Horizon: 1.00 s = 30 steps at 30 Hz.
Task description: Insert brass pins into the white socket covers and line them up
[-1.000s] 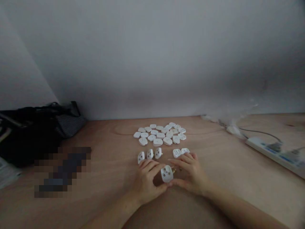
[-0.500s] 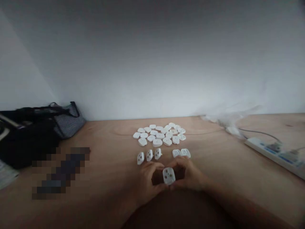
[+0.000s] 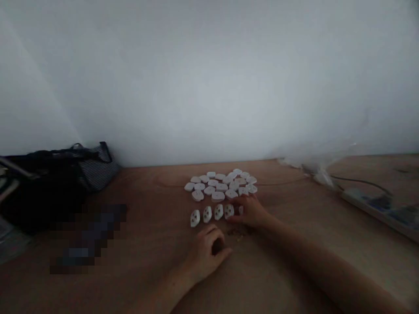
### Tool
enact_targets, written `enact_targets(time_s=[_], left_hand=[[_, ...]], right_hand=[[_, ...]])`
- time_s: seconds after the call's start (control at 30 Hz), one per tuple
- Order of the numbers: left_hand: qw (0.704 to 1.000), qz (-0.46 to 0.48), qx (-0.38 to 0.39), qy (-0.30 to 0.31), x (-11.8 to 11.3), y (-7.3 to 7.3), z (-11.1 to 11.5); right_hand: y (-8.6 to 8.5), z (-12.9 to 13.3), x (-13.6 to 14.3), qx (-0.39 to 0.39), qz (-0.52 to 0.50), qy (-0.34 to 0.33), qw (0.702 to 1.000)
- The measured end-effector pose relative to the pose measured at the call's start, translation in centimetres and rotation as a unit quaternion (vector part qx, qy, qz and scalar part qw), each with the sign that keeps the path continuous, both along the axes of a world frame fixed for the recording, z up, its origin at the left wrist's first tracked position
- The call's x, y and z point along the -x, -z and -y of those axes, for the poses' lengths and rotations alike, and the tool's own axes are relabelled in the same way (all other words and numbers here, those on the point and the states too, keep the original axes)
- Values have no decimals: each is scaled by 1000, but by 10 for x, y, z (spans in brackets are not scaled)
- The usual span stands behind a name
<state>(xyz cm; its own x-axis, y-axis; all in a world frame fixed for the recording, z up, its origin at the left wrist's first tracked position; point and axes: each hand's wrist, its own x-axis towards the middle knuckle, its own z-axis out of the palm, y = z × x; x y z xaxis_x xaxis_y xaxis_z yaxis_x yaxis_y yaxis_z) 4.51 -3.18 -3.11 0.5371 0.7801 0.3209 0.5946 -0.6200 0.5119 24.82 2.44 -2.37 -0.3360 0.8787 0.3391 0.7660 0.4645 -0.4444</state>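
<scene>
My right hand (image 3: 250, 212) reaches to the row of white plug pieces, its thumb and fingers closed on a rounded white plug piece with dark pin openings (image 3: 228, 212). To its left in the row stand several like pieces, among them one plug piece (image 3: 218, 212) and an end plug piece (image 3: 195, 218). Another white piece (image 3: 241, 210) shows partly under the right hand. My left hand (image 3: 209, 250) rests nearer me over the table, fingers curled, thumb apart, with nothing in it. Small brownish bits (image 3: 238, 235) lie between the hands, too blurred to name.
Behind the row lies a cluster of white plug covers (image 3: 221, 187). A power strip (image 3: 379, 211) with plugs and a cable sits at right, near a clear plastic bag (image 3: 322, 172). At left are a dark bag (image 3: 42, 187) and a pixelated dark object (image 3: 94, 235). A wall stands behind.
The plug piece held between both hands has gone forward to the row's right end in my right hand. My left hand has let go and stays near me.
</scene>
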Motion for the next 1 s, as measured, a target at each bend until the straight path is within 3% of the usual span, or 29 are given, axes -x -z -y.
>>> enact_targets(time_s=[0.1,0.3,0.47,0.63,0.8,1.0], left_hand=[[1000,4,-8,-13,0,0,-1],[999,4,-4,37,-2,1,-2],[998,-5,-13,59,-3,4,-4],[1000,17,2,24,-2,3,-4],[1000,24,-7,3,-6,11,-12],[998,55,-23,-14,-6,15,-14]], right_hand=[[1,0,-4,-3,18,6,1000],[3,1,-35,0,67,24,997],[6,7,-43,13,107,17,994],[12,10,-47,14,107,19,994],[16,9,-48,11,85,27,996],[11,16,-41,-19,48,68,996]])
